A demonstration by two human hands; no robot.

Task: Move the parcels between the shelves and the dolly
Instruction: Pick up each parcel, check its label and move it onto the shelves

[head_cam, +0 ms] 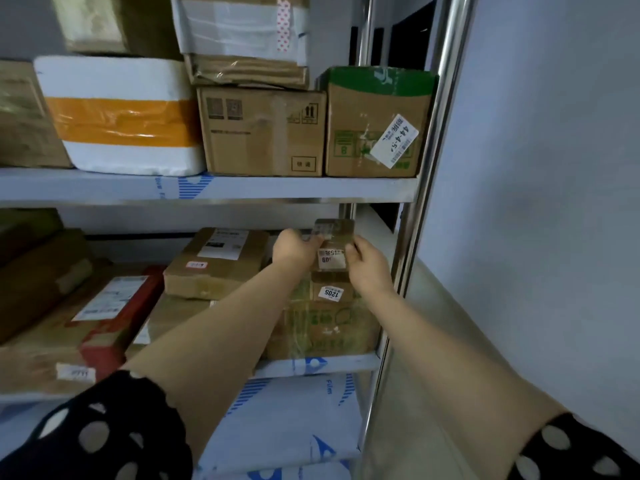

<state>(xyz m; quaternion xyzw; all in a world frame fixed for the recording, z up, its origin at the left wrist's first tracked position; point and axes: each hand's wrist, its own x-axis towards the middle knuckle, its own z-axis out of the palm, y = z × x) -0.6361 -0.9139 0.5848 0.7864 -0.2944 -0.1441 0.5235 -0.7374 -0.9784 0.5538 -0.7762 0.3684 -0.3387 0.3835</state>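
Note:
A small brown parcel (333,244) with a white label is held between both hands at the right end of the middle shelf (332,363). My left hand (294,249) grips its left side and my right hand (369,263) grips its right side. It sits just above a larger taped carton with green print (322,323) that carries a "1205" sticker. Whether the small parcel touches that carton I cannot tell. The dolly is out of view.
The upper shelf (242,187) carries a green-topped carton (377,123), a plain carton (263,133) and a white foam box with orange tape (121,116). A labelled flat carton (216,263) and a red box (121,313) lie left of my hands. A steel upright (429,168) stands right.

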